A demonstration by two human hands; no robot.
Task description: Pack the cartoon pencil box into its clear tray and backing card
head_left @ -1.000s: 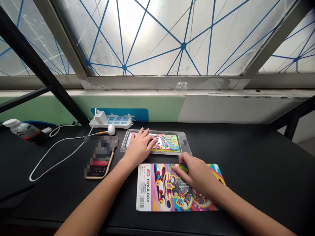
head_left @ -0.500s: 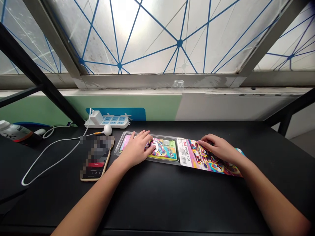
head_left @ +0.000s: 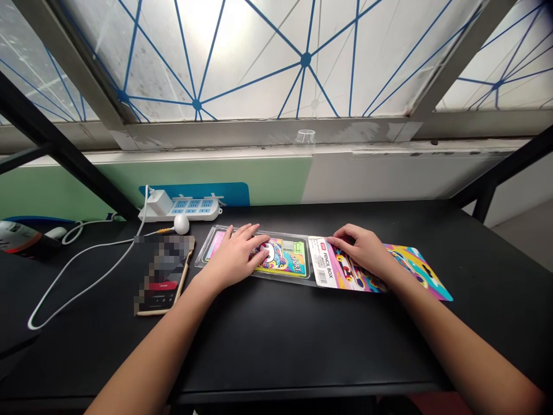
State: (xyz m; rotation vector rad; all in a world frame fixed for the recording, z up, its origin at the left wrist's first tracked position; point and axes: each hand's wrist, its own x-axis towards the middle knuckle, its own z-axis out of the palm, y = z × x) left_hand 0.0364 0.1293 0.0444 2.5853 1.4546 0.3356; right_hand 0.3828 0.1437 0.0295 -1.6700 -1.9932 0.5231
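Observation:
My left hand (head_left: 235, 253) lies flat, fingers spread, on a clear plastic blister pack (head_left: 285, 262) that holds a colourful pencil box with a cartoon face. My right hand (head_left: 363, 246) rests with fingers stretched out on a colourful printed card (head_left: 415, 271) marked "PENCIL BOX". The card lies flat on the black table (head_left: 276, 340), its left end touching the right end of the blister pack. Both hands press down and grip nothing.
A phone (head_left: 163, 275) lies left of the pack. Behind it are a white power strip (head_left: 181, 207) with a plug, and a white cable (head_left: 82, 276) looping across the table. A bottle (head_left: 17, 237) lies at the far left. A clear cup (head_left: 306, 138) stands on the window ledge.
My right hand slid the printed card from the table's front, below the pack, up and to the right until it lies beside the pack. My left hand stayed on the pack.

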